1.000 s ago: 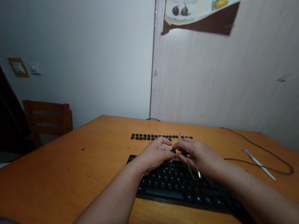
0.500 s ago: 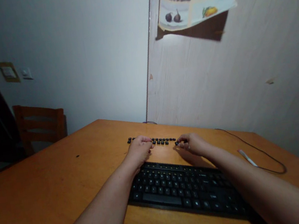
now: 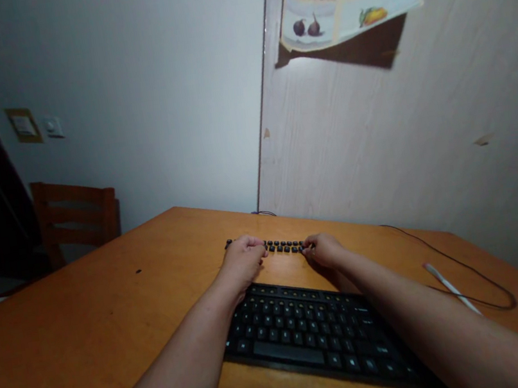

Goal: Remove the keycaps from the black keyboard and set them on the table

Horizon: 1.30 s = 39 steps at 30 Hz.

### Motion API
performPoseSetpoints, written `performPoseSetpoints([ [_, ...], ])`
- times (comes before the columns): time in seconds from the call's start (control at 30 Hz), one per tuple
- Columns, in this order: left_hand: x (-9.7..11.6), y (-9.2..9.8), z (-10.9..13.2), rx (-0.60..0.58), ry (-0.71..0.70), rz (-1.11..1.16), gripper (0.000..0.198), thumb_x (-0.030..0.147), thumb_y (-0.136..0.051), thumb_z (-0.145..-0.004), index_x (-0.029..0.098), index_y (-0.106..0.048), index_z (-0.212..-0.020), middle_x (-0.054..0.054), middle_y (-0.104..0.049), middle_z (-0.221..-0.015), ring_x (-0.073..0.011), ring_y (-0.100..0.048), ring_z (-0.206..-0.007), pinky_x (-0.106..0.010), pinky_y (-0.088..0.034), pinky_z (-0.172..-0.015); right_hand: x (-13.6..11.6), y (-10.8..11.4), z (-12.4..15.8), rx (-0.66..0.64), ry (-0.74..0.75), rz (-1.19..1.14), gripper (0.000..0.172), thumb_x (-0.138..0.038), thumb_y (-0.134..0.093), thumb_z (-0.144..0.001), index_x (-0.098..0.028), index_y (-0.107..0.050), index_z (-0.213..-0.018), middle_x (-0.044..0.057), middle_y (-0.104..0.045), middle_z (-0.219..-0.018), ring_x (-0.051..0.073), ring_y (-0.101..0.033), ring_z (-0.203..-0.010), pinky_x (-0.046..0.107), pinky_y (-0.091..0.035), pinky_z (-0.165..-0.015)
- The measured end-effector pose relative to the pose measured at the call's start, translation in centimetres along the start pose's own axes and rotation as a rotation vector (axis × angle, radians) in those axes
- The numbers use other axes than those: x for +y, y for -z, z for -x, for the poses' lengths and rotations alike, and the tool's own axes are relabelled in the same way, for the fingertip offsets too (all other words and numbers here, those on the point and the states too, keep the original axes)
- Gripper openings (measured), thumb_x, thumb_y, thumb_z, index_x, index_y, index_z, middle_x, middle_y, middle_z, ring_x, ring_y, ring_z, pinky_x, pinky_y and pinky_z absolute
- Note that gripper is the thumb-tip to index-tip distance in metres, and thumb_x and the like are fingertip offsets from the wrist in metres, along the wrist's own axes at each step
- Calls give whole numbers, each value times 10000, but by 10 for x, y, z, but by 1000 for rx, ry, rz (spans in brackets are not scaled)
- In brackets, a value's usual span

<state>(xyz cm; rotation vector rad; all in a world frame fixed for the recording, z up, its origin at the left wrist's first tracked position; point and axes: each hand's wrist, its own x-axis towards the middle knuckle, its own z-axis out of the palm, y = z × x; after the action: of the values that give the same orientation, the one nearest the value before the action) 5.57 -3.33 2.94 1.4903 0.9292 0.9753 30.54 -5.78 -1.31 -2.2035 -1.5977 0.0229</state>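
Note:
Small black keycaps [image 3: 287, 249] stand in two short rows on the table, behind a black keyboard [image 3: 303, 327]. My left hand [image 3: 244, 260] rests across the left part of the rows, covering some of them. Its thumb and fingertips are closed together against the row; what they grip, if anything, is hidden. At the right end of the front row my right hand [image 3: 325, 251] pinches a keycap [image 3: 302, 249], close beside the last one standing there. The keyboard lies below both wrists, and its top row shows bare sockets without caps. My right forearm hides its right end.
The wooden table [image 3: 88, 323] meets the wall at the back. A white-handled brush [image 3: 450, 285] and a black cable [image 3: 482, 274] lie at the right. A small dark piece [image 3: 139, 271] lies at the left, and a wooden chair [image 3: 76, 215] stands beyond.
My right hand has moved left with its keycap, bringing it up to the end of the front row. My left hand stays at the rows. The view has shifted slightly.

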Motion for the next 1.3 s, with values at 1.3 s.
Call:
performPoseSetpoints([
  [1.3, -1, -17, 14, -196, -123, -197, 125, 182, -584, -687, 156, -610, -807, 8, -568, -632, -105, -486, -543, -205, -320, -498, -26, 95, 109, -132, -108, -649, 228, -411, -613, -765, -208, -510, -771, -62, -480, -497, 85, -386, -394, 198, -273, -384],
])
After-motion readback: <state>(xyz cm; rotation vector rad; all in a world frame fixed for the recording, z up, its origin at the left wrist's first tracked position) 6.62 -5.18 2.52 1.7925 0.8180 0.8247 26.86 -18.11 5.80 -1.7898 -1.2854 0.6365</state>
